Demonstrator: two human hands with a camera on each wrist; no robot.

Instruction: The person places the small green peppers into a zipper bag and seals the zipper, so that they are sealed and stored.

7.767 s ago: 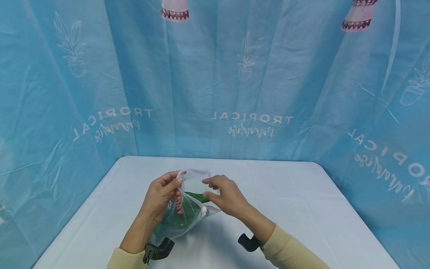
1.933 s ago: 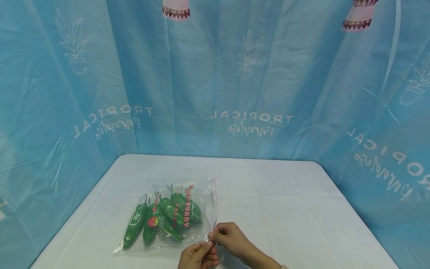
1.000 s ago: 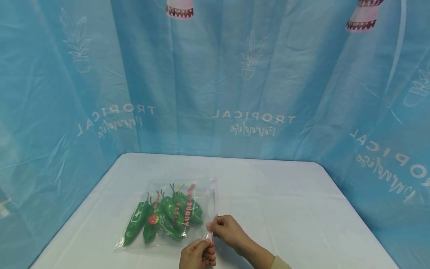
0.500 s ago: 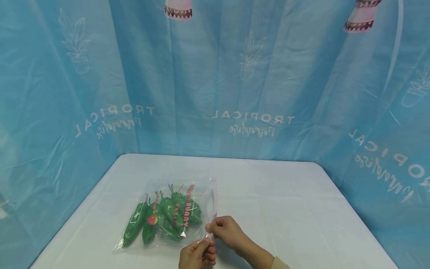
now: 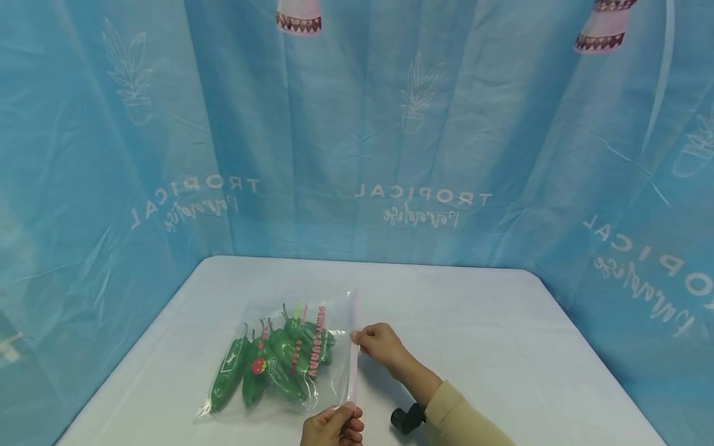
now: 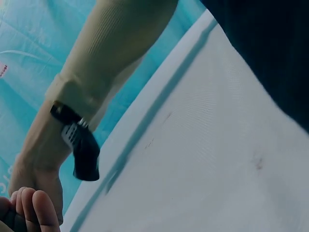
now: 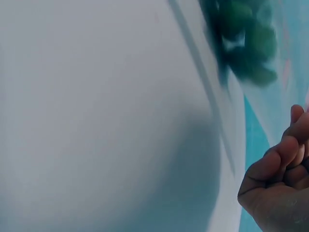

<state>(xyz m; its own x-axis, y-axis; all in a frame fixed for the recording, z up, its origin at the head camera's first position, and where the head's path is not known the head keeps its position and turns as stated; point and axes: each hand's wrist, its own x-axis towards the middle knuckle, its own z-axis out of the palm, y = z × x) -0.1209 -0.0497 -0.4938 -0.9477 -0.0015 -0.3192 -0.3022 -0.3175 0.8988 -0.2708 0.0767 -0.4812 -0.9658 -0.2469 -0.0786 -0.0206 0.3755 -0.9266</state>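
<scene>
A clear zip bag [image 5: 334, 378] with pink and red print lies on the table, its pink-edged mouth facing right. Inside it are several green peppers [image 5: 287, 353] with thin dark stems. At the near corner of the mouth my left hand [image 5: 333, 426] pinches the bag between thumb and curled fingers; the head view cuts off the rest of it. Farther up the same edge, my right hand [image 5: 385, 347] pinches the pink strip. In the right wrist view the peppers [image 7: 246, 38] show blurred beyond the curled right hand [image 7: 280, 179].
The white table [image 5: 474, 347] has blue printed curtains [image 5: 357, 136] behind it and on both sides. A black wrist mount [image 5: 408, 419] is strapped near the right sleeve cuff.
Earlier, both hands held the raised bag; since then it has been laid flat. In the last half second my right hand has slid away from the left along the mouth, which now looks straighter.
</scene>
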